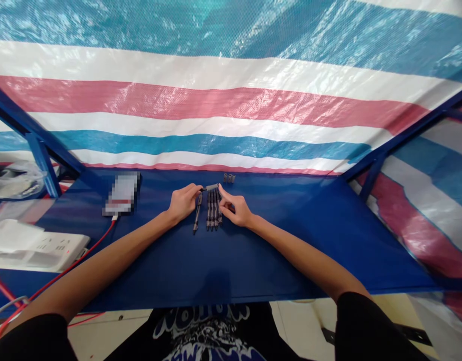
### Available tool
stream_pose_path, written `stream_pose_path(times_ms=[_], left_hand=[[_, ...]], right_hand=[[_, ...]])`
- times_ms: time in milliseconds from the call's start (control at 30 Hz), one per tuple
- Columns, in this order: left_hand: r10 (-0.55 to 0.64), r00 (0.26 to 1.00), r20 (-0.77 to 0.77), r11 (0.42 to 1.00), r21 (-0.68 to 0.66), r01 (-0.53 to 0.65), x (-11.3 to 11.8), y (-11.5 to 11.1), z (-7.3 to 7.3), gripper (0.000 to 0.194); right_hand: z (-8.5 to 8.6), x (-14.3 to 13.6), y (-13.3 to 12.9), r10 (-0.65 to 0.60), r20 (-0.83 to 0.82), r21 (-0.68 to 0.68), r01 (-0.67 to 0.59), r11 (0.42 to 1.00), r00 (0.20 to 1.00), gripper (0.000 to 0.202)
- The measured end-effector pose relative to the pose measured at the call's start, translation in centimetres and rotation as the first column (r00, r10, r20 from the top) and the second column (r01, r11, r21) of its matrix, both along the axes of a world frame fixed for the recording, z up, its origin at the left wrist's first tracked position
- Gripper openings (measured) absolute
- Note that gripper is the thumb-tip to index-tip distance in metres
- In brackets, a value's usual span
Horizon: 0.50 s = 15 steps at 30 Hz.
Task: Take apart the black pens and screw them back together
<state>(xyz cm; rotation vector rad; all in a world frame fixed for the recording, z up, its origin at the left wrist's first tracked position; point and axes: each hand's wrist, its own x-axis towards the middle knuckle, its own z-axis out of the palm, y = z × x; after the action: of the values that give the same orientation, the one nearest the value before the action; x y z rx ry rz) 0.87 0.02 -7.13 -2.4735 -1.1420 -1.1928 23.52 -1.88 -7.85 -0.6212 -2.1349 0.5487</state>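
Several dark pens with clear barrels [212, 210] lie side by side, upright in view, on the blue table. Another pen [197, 214] lies slightly tilted to their left, below my left fingers. My left hand [184, 203] pinches the dark end of a short grey piece [212, 187] above the row. The index fingertip of my right hand [236, 208] is at the piece's other end, and its thumb and other fingers are curled beside the row; whether they hold anything is hidden. Small grey pieces [229, 178] stand behind, near the table's back edge.
A blurred phone-like device [122, 193] with a red cable [99, 243] lies at the left. A white power strip [46, 248] is nearer the left edge. Striped sheeting [223, 110] hangs behind the blue table [171, 271], with blue frame bars [400, 138] at the sides.
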Motion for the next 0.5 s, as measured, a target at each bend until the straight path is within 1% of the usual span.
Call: stream_pose_path(times_ms=[233,500], left_hand=[[0.018,1.000,0.001,0.999,-0.033,-0.018,0.04,0.01,-0.06,0.027],[0.012,1.000,-0.009,1.000,-0.027,-0.012,0.09,-0.06,0.07,0.027]], right_hand=[[-0.21,0.05,0.12,-0.001,0.029,0.003,0.001,1.000,1.000,0.067],[0.07,0.02,0.06,0.014,-0.016,-0.006,-0.014,1.000,1.000,0.067]])
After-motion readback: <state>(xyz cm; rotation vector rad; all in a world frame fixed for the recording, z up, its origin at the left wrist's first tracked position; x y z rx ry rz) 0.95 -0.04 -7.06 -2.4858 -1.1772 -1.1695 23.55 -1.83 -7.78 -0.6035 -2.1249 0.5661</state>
